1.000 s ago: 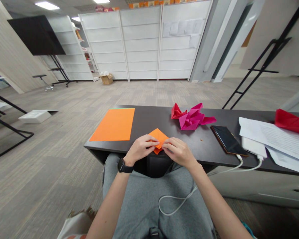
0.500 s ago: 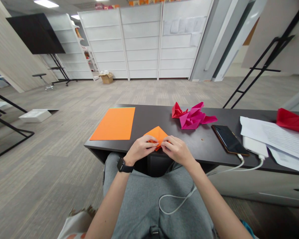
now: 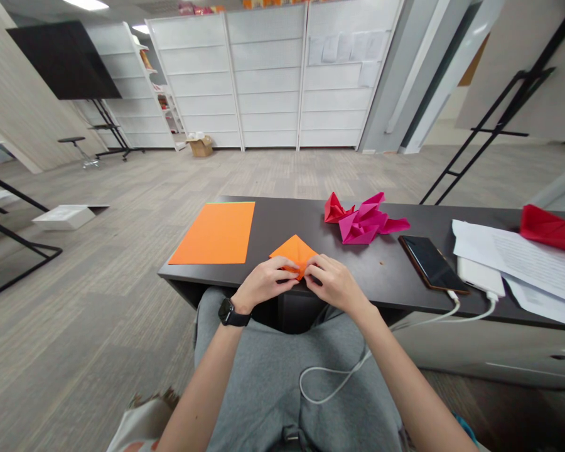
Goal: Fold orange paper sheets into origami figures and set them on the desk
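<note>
A small folded piece of orange origami paper (image 3: 295, 247) lies at the near edge of the dark table (image 3: 282, 216), one corner pointing away from me. My left hand (image 3: 268, 279) pinches its left near side, with the fingers bent over the paper. From the other side my right hand (image 3: 330, 279) grips the right near side, its fingertips close to those of the left. The fingers cover the paper's near part. To the left lies a stack of flat orange sheets (image 3: 216, 233), with a green edge peeping out at the back.
Behind my right hand sit magenta folded paper (image 3: 368, 221) and red folded paper (image 3: 335, 209). Further right are a phone (image 3: 430, 263) and a white power bank (image 3: 481, 276) with cables, printed sheets (image 3: 522, 254) and a red item (image 3: 553, 229). A white cable (image 3: 332, 369) crosses my lap.
The orange folded paper has shifted slightly left and away, and lies a little flatter with its far corner more spread. Both hands keep their hold, with small finger movements.
</note>
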`<state>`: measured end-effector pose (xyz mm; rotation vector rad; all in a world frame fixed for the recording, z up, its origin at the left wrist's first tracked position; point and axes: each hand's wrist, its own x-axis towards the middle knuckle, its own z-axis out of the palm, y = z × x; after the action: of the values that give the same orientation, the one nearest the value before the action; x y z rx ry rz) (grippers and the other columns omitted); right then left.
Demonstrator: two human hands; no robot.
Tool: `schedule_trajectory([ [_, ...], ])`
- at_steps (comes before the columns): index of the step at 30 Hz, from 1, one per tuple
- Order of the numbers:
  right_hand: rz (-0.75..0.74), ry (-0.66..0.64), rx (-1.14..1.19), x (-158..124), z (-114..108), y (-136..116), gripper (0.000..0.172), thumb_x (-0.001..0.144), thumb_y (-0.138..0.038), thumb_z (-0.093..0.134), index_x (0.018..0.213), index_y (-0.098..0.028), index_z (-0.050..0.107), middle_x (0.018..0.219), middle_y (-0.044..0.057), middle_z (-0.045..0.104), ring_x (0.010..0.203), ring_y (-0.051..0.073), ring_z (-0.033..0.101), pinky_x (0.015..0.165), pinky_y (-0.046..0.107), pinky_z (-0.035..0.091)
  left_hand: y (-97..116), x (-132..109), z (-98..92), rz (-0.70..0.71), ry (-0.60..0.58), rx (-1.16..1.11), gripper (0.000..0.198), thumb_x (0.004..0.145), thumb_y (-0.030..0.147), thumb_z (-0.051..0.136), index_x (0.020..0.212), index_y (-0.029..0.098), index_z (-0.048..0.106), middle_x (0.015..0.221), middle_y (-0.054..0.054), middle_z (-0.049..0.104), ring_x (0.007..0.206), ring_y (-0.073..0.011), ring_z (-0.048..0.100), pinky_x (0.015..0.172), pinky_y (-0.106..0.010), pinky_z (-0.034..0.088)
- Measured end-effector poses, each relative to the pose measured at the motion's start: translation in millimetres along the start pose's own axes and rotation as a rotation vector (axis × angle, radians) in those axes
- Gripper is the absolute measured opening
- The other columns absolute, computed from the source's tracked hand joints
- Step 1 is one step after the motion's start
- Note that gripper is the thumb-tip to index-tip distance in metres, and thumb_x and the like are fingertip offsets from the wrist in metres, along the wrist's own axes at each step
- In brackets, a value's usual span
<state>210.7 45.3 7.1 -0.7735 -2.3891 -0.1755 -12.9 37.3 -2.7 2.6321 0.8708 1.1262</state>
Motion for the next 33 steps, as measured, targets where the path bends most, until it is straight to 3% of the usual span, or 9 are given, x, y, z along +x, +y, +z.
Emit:
schedule_trajectory([
  [3, -0.009, -0.053, 0.042, 0, -1, 1, 0.012, 0.093, -0.014, 0.055, 0.088, -0.021, 0.063, 0.092, 0.007, 0.066, 0.083, 0.020, 0.060, 0.072, 0.033, 0.050, 3, 0, -5.9, -0.013, -0.041, -0.010, 0.016, 0.090, 0.013, 0.059, 0.095, 0.020, 0.074, 0.110, -0.006, 0.073, 0.106, -0.0186, 0.068, 0.098, -0.035, 0.056],
  [9, -0.006, -0.068, 0.139, 3, -6, -3, 0.013, 0.093, -0.015, 0.055, 0.097, -0.022, 0.065, 0.098, 0.008, 0.068, 0.089, 0.022, 0.063, 0.079, 0.037, 0.054, 5, -5, -19.1, -0.086, -0.095, 0.029, 0.042, 0.084, 0.001, 0.049, 0.117, 0.019, 0.068, 0.131, -0.009, 0.065, 0.125, -0.0219, 0.060, 0.109, -0.041, 0.049],
  [12, 0.052, -0.027, 0.120, 3, -6, -3, 0.025, 0.089, -0.015, 0.059, 0.114, -0.021, 0.064, 0.118, 0.013, 0.066, 0.111, 0.028, 0.063, 0.091, 0.046, 0.054, 1, -7, -20.6, -0.083, -0.104, 0.032, 0.043, 0.083, 0.001, 0.050, 0.117, 0.020, 0.068, 0.128, -0.008, 0.068, 0.125, -0.0216, 0.060, 0.110, -0.042, 0.049],
  [14, 0.111, -0.010, 0.080, 3, -3, -1, 0.040, 0.089, -0.017, 0.060, 0.129, -0.021, 0.058, 0.138, 0.017, 0.057, 0.130, 0.033, 0.053, 0.101, 0.054, 0.049, -1, -7, -20.5, -0.082, -0.117, 0.032, 0.042, 0.082, 0.002, 0.052, 0.115, 0.021, 0.068, 0.126, -0.007, 0.070, 0.122, -0.0212, 0.062, 0.112, -0.044, 0.046],
  [16, 0.142, -0.046, 0.061, 1, 2, 3, 0.041, 0.093, -0.020, 0.058, 0.134, -0.021, 0.056, 0.147, 0.017, 0.051, 0.138, 0.033, 0.046, 0.107, 0.056, 0.045, -1, -7, -20.6, -0.091, -0.136, 0.047, 0.040, 0.082, 0.002, 0.052, 0.113, 0.023, 0.069, 0.125, -0.006, 0.070, 0.122, -0.0214, 0.063, 0.116, -0.049, 0.040],
  [20, 0.158, -0.145, 0.064, -1, 11, 8, 0.027, 0.097, -0.025, 0.054, 0.121, -0.021, 0.066, 0.137, 0.014, 0.062, 0.132, 0.031, 0.054, 0.105, 0.052, 0.049, -1, -6, -20.3, -0.131, -0.141, 0.040, 0.043, 0.087, 0.003, 0.049, 0.122, 0.023, 0.063, 0.130, -0.007, 0.067, 0.129, -0.0209, 0.057, 0.118, -0.048, 0.037],
  [24, 0.149, -0.126, 0.079, -1, 11, 9, 0.026, 0.095, -0.024, 0.058, 0.119, -0.021, 0.068, 0.133, 0.015, 0.065, 0.127, 0.031, 0.058, 0.102, 0.053, 0.051, -8, -3, -16.2, -0.319, 0.020, 0.118, 0.041, 0.093, 0.016, 0.054, 0.134, 0.019, 0.054, 0.145, -0.013, 0.054, 0.140, -0.0274, 0.046, 0.118, -0.054, 0.035],
  [27, 0.163, -0.100, 0.099, 1, 8, 8, 0.027, 0.093, -0.025, 0.062, 0.119, -0.023, 0.068, 0.129, 0.014, 0.067, 0.123, 0.030, 0.061, 0.099, 0.053, 0.053, -14, -3, -12.9, -0.401, 0.020, 0.129, 0.038, 0.092, 0.026, 0.060, 0.129, 0.017, 0.057, 0.142, -0.016, 0.055, 0.135, -0.0298, 0.051, 0.114, -0.052, 0.041],
  [33, 0.213, -0.089, 0.129, 3, 2, 5, 0.025, 0.094, -0.031, 0.061, 0.118, -0.024, 0.065, 0.120, 0.012, 0.070, 0.113, 0.028, 0.064, 0.096, 0.051, 0.053, -16, -4, -13.5, -0.404, 0.033, 0.068, 0.027, 0.093, 0.029, 0.062, 0.116, 0.017, 0.065, 0.132, -0.012, 0.061, 0.125, -0.0260, 0.059, 0.111, -0.045, 0.046],
])
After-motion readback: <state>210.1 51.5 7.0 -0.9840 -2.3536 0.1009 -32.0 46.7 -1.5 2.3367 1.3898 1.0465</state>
